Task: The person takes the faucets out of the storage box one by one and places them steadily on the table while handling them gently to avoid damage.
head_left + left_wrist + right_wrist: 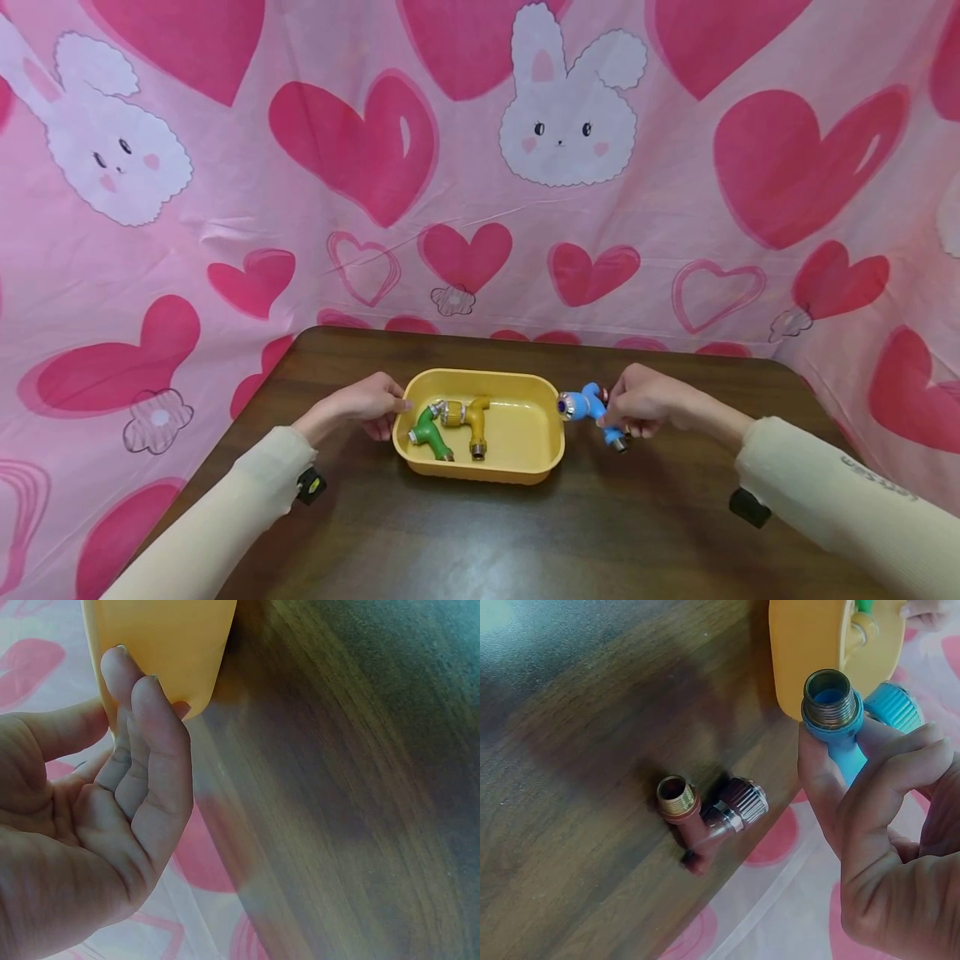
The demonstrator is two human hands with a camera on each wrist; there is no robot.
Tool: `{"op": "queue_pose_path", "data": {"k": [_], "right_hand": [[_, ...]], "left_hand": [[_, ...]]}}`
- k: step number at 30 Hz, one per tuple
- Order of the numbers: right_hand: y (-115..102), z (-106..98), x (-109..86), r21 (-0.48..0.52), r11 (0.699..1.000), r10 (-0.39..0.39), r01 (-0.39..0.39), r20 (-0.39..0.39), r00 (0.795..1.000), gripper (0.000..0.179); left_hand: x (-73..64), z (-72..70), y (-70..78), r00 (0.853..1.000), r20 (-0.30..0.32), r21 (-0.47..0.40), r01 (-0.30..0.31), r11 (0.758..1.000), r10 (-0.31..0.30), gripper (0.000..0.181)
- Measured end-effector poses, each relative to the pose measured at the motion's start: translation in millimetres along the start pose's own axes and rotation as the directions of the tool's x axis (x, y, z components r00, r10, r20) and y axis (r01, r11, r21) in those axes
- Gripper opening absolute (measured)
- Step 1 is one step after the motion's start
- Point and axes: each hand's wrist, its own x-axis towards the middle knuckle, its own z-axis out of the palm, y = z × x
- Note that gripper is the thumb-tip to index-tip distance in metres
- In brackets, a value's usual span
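My left hand (367,404) pinches the left rim of a yellow plastic basin (480,473), thumb on the inner side and fingers against the outside wall. Inside the basin's left half lie a green angle valve (427,432) and a yellow angle valve (477,423), touching or nearly so. To the right of the basin, my right hand (648,400) grips a blue angle valve (576,406), its ribbed knob close to the basin's right rim. The right wrist view shows the blue valve's threaded brass end (831,711) and a dark red valve (697,836) lying on the table below.
A dark wood-grain table (480,542) carries the basin. Pink cloth (465,192) with hearts and rabbits hangs behind the table and at both sides. Black wrist devices (310,485) sit on both sleeves.
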Motion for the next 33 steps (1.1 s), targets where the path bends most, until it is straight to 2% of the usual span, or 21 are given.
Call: {"op": "queue_pose_path", "data": {"k": [15,27,33], "right_hand": [[9.3,-2.3,-4.0,0.000,1.000,0.020,-0.020,-0.006,1.000,0.029],[22.2,-2.6,-4.2,0.017,1.000,-0.019,0.019,-0.012,1.000,0.029],[28.6,-2.6,-5.0,0.026,1.000,-0.007,0.007,-0.014,1.000,0.027]], "left_hand": [[0.6,-0.3,1.2,1.000,0.006,-0.004,-0.002,1.000,0.002,0.023],[-0.1,-1.6,-0.7,1.000,0.008,-0.018,0.006,1.000,-0.006,0.023],[-0.6,-0.9,-0.4,1.000,0.011,-0.020,-0.001,1.000,0.001,0.023]]}}
